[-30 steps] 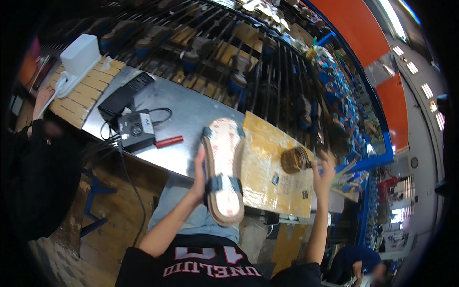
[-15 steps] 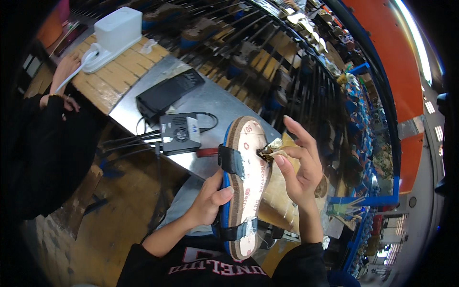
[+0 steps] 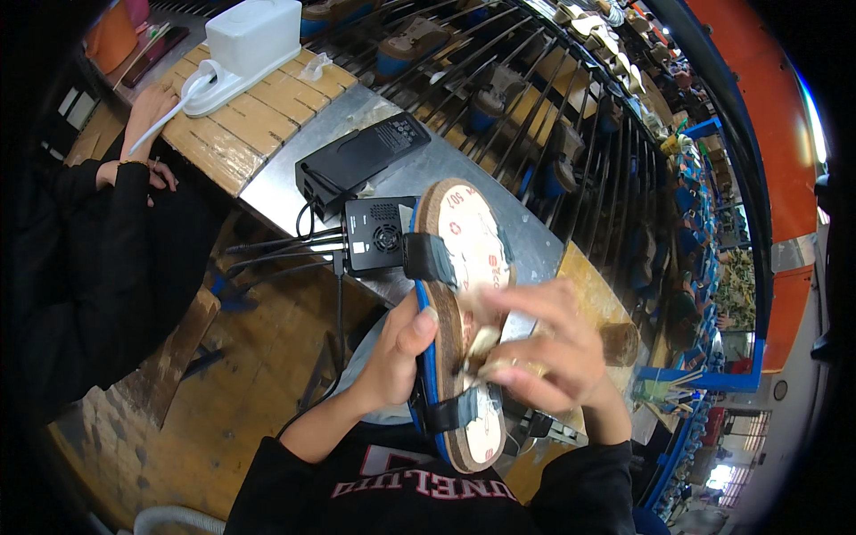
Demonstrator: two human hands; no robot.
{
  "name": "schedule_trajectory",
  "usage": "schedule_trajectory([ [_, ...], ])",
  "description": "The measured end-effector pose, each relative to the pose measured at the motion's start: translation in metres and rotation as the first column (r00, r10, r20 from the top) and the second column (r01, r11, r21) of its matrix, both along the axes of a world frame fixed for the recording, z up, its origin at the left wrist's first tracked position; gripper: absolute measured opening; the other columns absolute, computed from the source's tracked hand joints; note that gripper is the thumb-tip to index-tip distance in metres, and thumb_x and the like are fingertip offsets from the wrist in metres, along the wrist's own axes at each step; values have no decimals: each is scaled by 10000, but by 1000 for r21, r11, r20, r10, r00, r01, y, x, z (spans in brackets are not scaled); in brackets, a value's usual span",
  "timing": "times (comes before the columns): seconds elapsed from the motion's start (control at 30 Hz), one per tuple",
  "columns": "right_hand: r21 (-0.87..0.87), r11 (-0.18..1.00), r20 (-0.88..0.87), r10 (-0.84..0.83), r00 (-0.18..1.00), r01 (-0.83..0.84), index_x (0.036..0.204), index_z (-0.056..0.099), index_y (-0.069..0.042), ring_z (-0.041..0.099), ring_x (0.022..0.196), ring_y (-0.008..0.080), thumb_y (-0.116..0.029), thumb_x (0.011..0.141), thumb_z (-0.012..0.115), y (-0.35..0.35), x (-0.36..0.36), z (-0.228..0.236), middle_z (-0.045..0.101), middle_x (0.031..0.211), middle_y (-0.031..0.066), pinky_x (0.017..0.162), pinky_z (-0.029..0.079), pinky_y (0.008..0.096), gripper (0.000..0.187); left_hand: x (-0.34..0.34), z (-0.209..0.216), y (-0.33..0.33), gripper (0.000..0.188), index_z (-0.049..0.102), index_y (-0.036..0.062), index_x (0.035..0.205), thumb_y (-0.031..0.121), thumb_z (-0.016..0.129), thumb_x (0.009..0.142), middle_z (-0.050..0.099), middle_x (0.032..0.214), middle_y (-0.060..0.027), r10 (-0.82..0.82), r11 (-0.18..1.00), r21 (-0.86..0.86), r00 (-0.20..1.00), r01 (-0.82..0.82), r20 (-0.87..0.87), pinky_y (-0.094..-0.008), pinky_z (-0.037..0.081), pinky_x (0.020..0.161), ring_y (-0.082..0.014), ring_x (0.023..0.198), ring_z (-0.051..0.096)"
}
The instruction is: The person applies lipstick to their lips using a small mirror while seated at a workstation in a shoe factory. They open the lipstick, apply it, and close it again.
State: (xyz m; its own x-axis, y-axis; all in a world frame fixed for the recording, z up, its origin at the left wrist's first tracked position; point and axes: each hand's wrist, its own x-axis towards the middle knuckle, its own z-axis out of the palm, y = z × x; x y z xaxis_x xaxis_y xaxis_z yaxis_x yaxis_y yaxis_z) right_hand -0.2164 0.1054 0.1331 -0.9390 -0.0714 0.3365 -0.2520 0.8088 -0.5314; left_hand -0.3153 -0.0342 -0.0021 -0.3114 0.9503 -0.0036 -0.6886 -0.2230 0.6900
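Note:
My left hand [image 3: 392, 355] grips the left side of an unfinished sandal [image 3: 462, 212], its thumb over the cork edge. The sandal has a pale, red-printed underside facing me, a blue form behind it, and black straps folded over its edges. One strap [image 3: 428, 259] lies near the far end, another [image 3: 450, 413] near the close end. Over the sandal's right side, my right hand [image 3: 553, 352] is blurred with its fingers drawn together. A small pale and dark piece shows at its fingertips, too smeared to name.
A metal-topped bench holds a black battery-like block [image 3: 364, 159] and a black cabled box [image 3: 370, 234]. A white plastic container [image 3: 254, 40] stands on the slatted wood. Racks [image 3: 526, 116] with more shoes lie beyond. At left, another person's hand [image 3: 153, 107] rests by the bench.
My right hand has moved from the far strap toward the near strap. The sandal stays in my left hand, and the whole view has shifted slightly.

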Motion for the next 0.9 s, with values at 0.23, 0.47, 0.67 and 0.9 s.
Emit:
schedule_trajectory([
  [0.23, 119, 972, -126, -190, 974, 205, 836, 662, -30, 650, 1034, 265, -109, 803, 702, -8, 38, 2, 616, 1260, 206, 813, 414, 326, 95, 9, 2, -8, 864, 413, -42, 1353, 657, 509, 854, 585, 1227, -175, 66, 993, 93, 997, -68, 31, -353, 494, 932, -224, 1099, 604],
  [0.47, 67, 885, -296, -423, 856, 460, 868, 656, 3, 640, 1016, 291, -60, 793, 701, 6, 55, -2, 615, 1238, 228, 880, 427, 348, 108, 32, 6, -16, 1115, 262, -33, 1448, 743, 613, 728, 469, 1384, -212, -26, 997, 74, 994, 18, 108, -405, 483, 1004, -283, 1220, 552],
  [0.67, 151, 960, -245, -194, 950, 236, 882, 688, -41, 650, 1001, 246, -70, 731, 746, -5, 82, -5, 648, 1226, 147, 768, 396, 314, 165, 38, 15, -13, 1057, 313, -75, 1410, 744, 538, 781, 547, 1289, -216, 11, 1000, 23, 999, -10, -51, -381, 505, 953, -271, 1151, 594],
  [0.9, 160, 940, -197, -268, 943, 301, 869, 705, -42, 657, 1016, 216, -127, 740, 739, -32, 113, 5, 630, 1250, 172, 767, 360, 313, 158, 41, 26, -9, 882, 385, -68, 1372, 683, 358, 912, 569, 1261, -210, 139, 985, -75, 976, -154, -168, -372, 481, 968, -253, 1109, 609],
])
